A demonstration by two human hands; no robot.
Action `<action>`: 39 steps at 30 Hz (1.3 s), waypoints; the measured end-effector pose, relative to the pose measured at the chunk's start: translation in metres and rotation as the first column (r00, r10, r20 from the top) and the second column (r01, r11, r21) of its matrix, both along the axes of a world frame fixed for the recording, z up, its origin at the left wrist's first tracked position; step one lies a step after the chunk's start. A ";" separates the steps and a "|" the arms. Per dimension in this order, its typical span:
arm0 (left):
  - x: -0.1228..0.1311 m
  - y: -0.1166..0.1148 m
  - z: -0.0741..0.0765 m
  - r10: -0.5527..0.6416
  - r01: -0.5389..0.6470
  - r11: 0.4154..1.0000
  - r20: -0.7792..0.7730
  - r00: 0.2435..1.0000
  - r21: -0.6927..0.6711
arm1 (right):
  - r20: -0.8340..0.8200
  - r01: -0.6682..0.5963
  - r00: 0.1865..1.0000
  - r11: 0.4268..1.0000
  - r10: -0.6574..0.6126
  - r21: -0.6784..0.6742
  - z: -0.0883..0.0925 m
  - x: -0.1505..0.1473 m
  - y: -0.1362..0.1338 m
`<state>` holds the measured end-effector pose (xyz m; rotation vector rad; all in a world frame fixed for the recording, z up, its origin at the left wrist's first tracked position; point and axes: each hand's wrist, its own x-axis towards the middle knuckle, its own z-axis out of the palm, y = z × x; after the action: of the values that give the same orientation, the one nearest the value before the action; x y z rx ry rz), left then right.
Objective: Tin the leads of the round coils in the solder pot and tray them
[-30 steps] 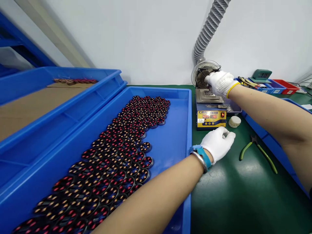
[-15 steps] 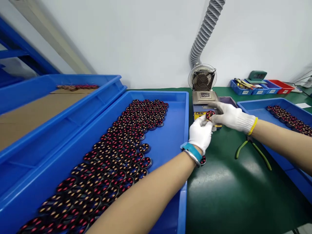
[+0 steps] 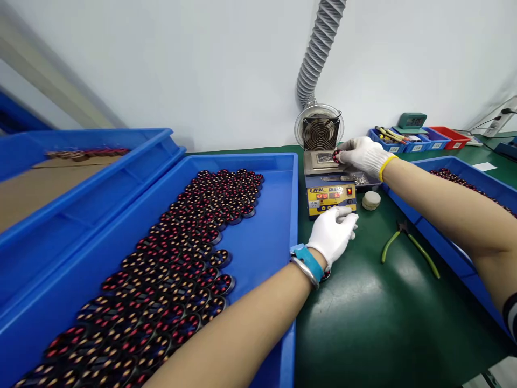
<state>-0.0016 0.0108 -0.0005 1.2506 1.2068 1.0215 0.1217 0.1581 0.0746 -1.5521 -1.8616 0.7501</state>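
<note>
Both my hands wear white gloves. My right hand (image 3: 363, 153) reaches out over the top plate of a small solder pot (image 3: 330, 186) and pinches a round red-and-black wound coil (image 3: 336, 156) there. My left hand (image 3: 333, 234) rests on the green mat in front of the solder pot, fingers curled loosely; whether it holds anything is hidden. Another coil (image 3: 325, 275) peeks out from under my left wrist. A big blue tray (image 3: 278, 226) to the left holds several rows of the same coils (image 3: 181, 258).
A fume fan (image 3: 319, 131) with a grey hose stands behind the solder pot. Green-handled cutters (image 3: 407, 245) and a small round white puck (image 3: 370, 200) lie on the mat. A second blue tray with coils (image 3: 464, 178) is at right, small parts bins (image 3: 420, 140) behind.
My hands, which met in front of the solder pot around one coil, have parted. The right hand carried the coil up to the pot's top plate; the left sank to the mat.
</note>
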 end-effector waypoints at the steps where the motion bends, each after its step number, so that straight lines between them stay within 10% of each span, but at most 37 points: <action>1: 0.000 0.000 -0.003 -0.022 0.023 1.000 -0.019 1.000 0.015 | 0.060 0.024 0.998 0.997 -0.028 0.073 0.001 -0.004 0.010; 13: -0.001 -0.005 -0.006 -0.212 0.255 0.966 -0.439 0.873 0.042 | 0.390 0.068 0.900 0.946 -0.195 0.317 -0.006 -0.039 0.043; 39: -0.001 -0.007 -0.010 -0.240 0.316 0.946 -0.499 0.833 0.074 | 0.329 0.072 0.924 0.934 -0.195 0.350 0.005 -0.036 0.033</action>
<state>-0.0028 0.0042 -0.0100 1.8237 1.2798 0.6033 0.0853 0.1913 0.0800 -1.6491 -1.9819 0.0749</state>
